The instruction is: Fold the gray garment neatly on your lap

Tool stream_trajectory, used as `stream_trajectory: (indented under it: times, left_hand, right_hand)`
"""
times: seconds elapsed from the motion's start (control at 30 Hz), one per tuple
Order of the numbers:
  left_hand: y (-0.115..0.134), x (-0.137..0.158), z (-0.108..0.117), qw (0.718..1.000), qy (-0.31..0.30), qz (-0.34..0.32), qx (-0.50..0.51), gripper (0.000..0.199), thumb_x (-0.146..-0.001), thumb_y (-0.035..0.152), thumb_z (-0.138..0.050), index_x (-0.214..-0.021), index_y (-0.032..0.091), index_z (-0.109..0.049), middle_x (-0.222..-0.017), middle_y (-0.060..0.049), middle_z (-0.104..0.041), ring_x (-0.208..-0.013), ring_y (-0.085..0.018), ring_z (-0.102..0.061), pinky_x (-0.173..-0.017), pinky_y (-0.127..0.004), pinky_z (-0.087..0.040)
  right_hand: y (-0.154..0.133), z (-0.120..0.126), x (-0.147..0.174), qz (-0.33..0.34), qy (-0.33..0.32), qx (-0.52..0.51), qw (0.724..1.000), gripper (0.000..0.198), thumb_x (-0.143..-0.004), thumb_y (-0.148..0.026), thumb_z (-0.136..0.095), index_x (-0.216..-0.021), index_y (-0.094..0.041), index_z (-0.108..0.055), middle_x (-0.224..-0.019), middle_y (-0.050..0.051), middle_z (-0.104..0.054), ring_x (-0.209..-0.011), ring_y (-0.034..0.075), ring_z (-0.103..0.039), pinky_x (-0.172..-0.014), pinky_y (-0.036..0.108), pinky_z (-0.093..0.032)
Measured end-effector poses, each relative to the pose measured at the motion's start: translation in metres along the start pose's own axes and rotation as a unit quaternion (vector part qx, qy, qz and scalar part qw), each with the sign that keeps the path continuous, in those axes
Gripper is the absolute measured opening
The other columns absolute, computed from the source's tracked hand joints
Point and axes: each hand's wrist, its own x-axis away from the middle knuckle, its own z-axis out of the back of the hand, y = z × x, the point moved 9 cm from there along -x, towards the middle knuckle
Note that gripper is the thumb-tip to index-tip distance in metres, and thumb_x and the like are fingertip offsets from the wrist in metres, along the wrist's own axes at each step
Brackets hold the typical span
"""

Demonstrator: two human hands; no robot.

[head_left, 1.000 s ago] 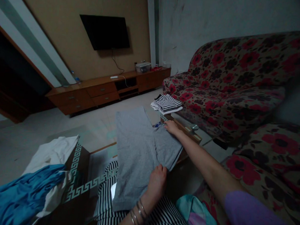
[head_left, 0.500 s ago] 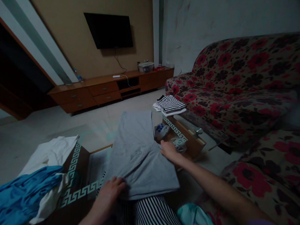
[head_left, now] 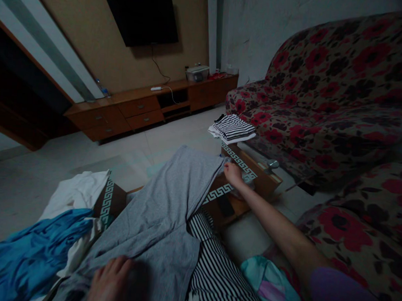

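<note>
Grey garment (head_left: 172, 202) stretched between our hands.
Our right hand (head_left: 232, 173) pinches its far corner; our left hand (head_left: 110, 285) presses it flat, fingers spread.

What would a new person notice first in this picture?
First the grey garment, spread from the low table's edge down to the lap, with the right hand holding its far end and the left hand flat on its near end. Then the floral sofa at right and the blue cloth at lower left.
</note>
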Motion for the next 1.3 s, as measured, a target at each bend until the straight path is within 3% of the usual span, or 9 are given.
stream_trajectory:
  times: [0.17,0.27,0.4,0.5,0.7,0.83,0.9,1.17,1.3]
  left_hand:
    - [0.146,-0.013,0.007,0.986,0.066,-0.072,0.136,0.047,-0.083,0.015,-0.053,-0.129,0.025,-0.055,-0.112,-0.008,-0.058,-0.097,-0.019,-0.058,-0.083,-0.029,-0.050]
    - [0.174,-0.012,-0.016,0.988,0.074,-0.076,0.110,0.070,-0.076,0.004,-0.056,-0.140,0.030,-0.042,-0.112,-0.006,-0.055,-0.097,-0.019,-0.055,-0.086,-0.033,-0.049]
    - [0.155,-0.003,-0.037,0.986,0.119,-0.064,0.094,0.062,-0.078,-0.005,-0.042,-0.132,0.025,-0.050,-0.099,-0.004,-0.056,-0.088,-0.016,-0.055,-0.082,-0.029,-0.049]
    - [0.136,0.006,-0.028,0.974,0.175,-0.053,0.135,0.046,-0.083,-0.002,-0.037,-0.121,0.017,-0.056,-0.092,-0.005,-0.055,-0.081,-0.014,-0.054,-0.072,-0.024,-0.049]
    - [0.168,0.003,-0.011,0.976,0.128,-0.111,0.138,0.050,-0.087,0.021,-0.056,-0.136,0.027,-0.046,-0.103,-0.007,-0.053,-0.089,-0.018,-0.053,-0.077,-0.029,-0.048]
    - [0.167,-0.008,-0.023,0.986,0.114,-0.041,0.119,0.016,-0.089,0.017,-0.050,-0.095,0.018,-0.064,-0.088,-0.006,-0.054,-0.078,-0.017,-0.050,-0.069,-0.027,-0.043]
    - [0.155,-0.008,-0.023,0.979,0.121,-0.031,0.162,0.020,-0.090,0.014,-0.044,-0.075,0.016,-0.058,-0.080,-0.005,-0.053,-0.072,-0.014,-0.049,-0.064,-0.024,-0.041]
    - [0.032,-0.010,0.078,0.920,0.252,0.068,0.291,0.005,-0.076,0.019,-0.050,-0.071,0.018,-0.049,-0.073,0.001,-0.052,-0.072,-0.013,-0.050,-0.068,-0.023,-0.041]
    - [0.046,-0.019,0.094,0.931,0.210,0.017,0.298,0.005,-0.076,0.017,-0.047,-0.076,0.017,-0.052,-0.081,-0.002,-0.054,-0.081,-0.015,-0.052,-0.074,-0.025,-0.042]
  right_hand:
    - [0.016,-0.006,-0.066,-0.051,-0.018,0.037,0.998,0.038,-0.092,-0.037,-0.047,-0.117,-0.013,-0.063,-0.116,0.017,-0.063,-0.107,0.024,-0.060,-0.089,0.031,-0.046]
    - [0.012,-0.020,-0.082,-0.062,-0.056,0.051,0.995,0.041,-0.080,-0.038,-0.064,-0.111,-0.012,-0.066,-0.113,0.018,-0.064,-0.108,0.030,-0.060,-0.090,0.038,-0.047]
    - [0.013,-0.033,-0.101,-0.063,-0.100,0.036,0.992,0.034,-0.066,-0.020,-0.075,-0.098,-0.009,-0.070,-0.101,0.014,-0.068,-0.101,0.027,-0.062,-0.090,0.037,-0.048]
    - [0.016,-0.038,-0.110,-0.059,-0.102,-0.012,0.993,0.028,-0.069,-0.013,-0.068,-0.096,-0.008,-0.069,-0.092,0.012,-0.068,-0.091,0.023,-0.064,-0.082,0.031,-0.051]
    - [0.021,-0.046,-0.104,-0.054,-0.079,-0.150,0.984,0.046,-0.078,-0.009,-0.056,-0.124,-0.011,-0.058,-0.101,0.009,-0.065,-0.068,0.009,-0.059,-0.061,0.019,-0.052]
    - [0.026,-0.045,-0.100,-0.044,-0.080,-0.218,0.972,0.040,-0.077,-0.009,-0.060,-0.117,-0.010,-0.063,-0.092,0.006,-0.066,-0.063,0.007,-0.056,-0.059,0.017,-0.052]
    - [0.029,-0.044,-0.100,-0.047,-0.082,-0.240,0.966,0.036,-0.076,-0.009,-0.062,-0.112,-0.009,-0.065,-0.086,0.004,-0.065,-0.062,0.006,-0.055,-0.059,0.017,-0.052]
    - [0.033,-0.046,-0.099,-0.082,-0.075,-0.262,0.959,0.034,-0.076,-0.005,-0.063,-0.110,-0.007,-0.065,-0.079,0.002,-0.064,-0.052,0.004,-0.049,-0.055,0.017,-0.050]
    - [0.032,-0.044,-0.097,-0.085,-0.074,-0.265,0.958,0.031,-0.075,-0.004,-0.063,-0.106,-0.007,-0.066,-0.077,0.002,-0.064,-0.051,0.004,-0.049,-0.056,0.018,-0.051]
